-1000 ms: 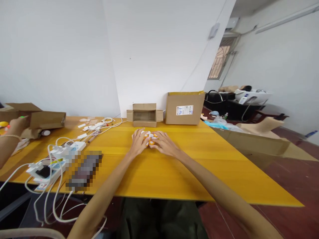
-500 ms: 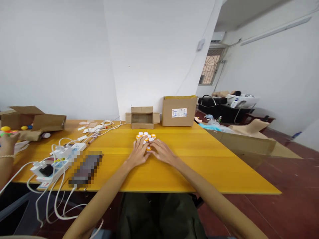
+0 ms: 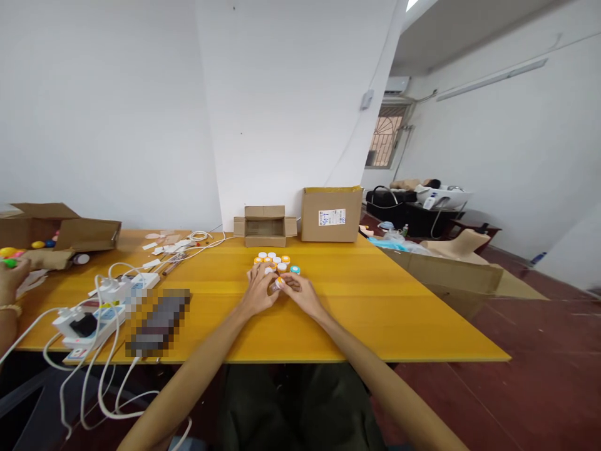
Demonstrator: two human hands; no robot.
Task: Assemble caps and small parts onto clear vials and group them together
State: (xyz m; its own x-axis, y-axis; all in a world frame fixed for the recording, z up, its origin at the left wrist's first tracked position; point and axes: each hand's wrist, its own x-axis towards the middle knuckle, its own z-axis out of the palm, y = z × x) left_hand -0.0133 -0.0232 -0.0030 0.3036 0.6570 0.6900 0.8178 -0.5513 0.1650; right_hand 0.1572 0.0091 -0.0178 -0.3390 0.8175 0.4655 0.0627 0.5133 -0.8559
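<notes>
While the person sits at the yellow table (image 3: 375, 313), a cluster of small jars (image 3: 275, 262) with orange and white caps stands in the middle, a little before the open box (image 3: 265, 227). The left hand (image 3: 260, 293) and the right hand (image 3: 303, 294) meet at the near edge of the cluster and pinch together one small jar (image 3: 278, 283), fingers closed on it. I think a light grip and low, slow hands are best here, so the neighbouring jars are not knocked over.

Both forearms were bare to the frame edge, no sleeves; left hand (image 3: 260, 293) and right hand (image 3: 303, 295) ungloved (no rings visible). Dark olive trousers showed below the table (image 3: 375, 326).
</notes>
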